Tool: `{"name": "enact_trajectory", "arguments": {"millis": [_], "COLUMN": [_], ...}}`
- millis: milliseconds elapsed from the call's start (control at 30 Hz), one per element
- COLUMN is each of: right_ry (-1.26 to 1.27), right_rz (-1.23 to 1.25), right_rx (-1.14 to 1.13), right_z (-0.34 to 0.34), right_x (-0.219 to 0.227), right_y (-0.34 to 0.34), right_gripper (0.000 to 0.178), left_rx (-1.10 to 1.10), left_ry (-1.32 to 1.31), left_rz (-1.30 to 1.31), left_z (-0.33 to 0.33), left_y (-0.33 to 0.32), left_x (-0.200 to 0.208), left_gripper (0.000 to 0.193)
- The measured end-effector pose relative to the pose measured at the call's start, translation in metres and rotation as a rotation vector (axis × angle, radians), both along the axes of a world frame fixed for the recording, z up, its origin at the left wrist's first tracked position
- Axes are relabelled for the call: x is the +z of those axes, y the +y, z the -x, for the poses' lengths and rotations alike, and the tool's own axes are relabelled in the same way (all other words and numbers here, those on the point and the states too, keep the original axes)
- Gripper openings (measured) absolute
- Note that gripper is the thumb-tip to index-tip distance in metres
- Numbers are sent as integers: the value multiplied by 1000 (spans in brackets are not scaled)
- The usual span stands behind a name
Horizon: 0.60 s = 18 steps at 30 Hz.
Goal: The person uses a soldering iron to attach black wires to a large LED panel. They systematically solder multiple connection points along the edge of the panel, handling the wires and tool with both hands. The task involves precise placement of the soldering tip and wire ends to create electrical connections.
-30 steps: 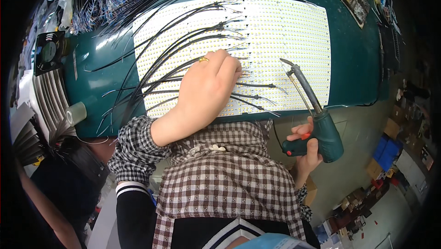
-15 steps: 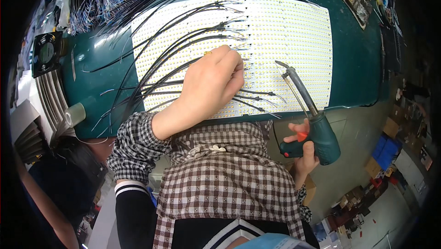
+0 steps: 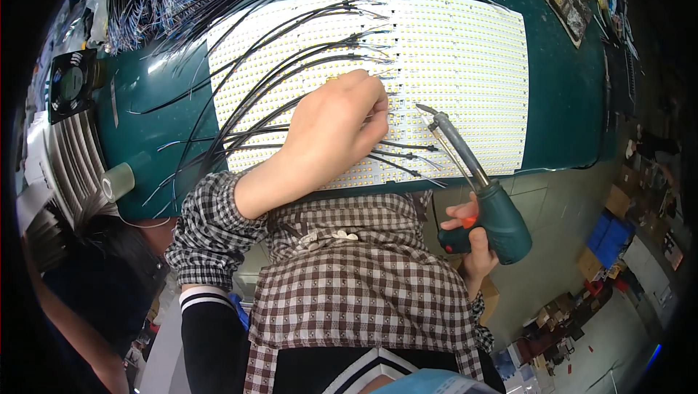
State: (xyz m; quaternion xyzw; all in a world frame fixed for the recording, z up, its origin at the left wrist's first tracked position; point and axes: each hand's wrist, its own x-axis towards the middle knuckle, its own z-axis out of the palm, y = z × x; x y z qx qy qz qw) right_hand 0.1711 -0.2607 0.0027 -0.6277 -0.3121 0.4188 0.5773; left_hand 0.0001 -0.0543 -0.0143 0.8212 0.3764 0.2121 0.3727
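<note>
My left hand point(image 3: 338, 121) is closed in a pinch over the middle of a white LED board panel point(image 3: 465, 52). A black cable point(image 3: 280, 116) runs under that hand toward the pinched fingers; its wire tip is hidden. Several more black cables lie across the panel's left half, their thin stripped wires ending near a column of pads at the middle. My right hand point(image 3: 476, 248) grips a dark green soldering gun point(image 3: 504, 227) with a red trigger. The gun's bent tip point(image 3: 425, 108) is over the panel, just right of my left fingers, with a thin metal tube alongside.
A bundle of cables point(image 3: 160, 1) lies at the far left of the green table point(image 3: 563, 103). A black fan point(image 3: 71, 85), a tape roll point(image 3: 118, 182) and stacked white sheets point(image 3: 83, 169) sit at the left. A grimy box point(image 3: 561, 1) stands far right. Another person's arm point(image 3: 80, 328) shows lower left.
The soldering gun has moved left with my right hand, its tip coming closer to my left fingers. My left hand stays nearly in place.
</note>
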Motion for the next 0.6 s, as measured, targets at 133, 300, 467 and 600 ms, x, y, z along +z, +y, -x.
{"name": "enact_trajectory", "arguments": {"millis": [133,300,467,600], "right_ry": [2,38,202,207], "right_rz": [37,80,4,20], "right_rx": [57,91,78,71], "right_z": [1,2,2,4], "right_x": [1,4,2,3], "right_y": [-1,3,1,3], "right_gripper": [59,56,18,17], "left_rx": [8,2,-2,-7], "left_ry": [18,28,29,33], "left_rz": [-14,-9,-23,-21], "left_z": [1,0,0,1], "left_y": [-1,-1,-2,-1], "left_x": [-1,1,1,2], "left_gripper": [7,7,7,7]}}
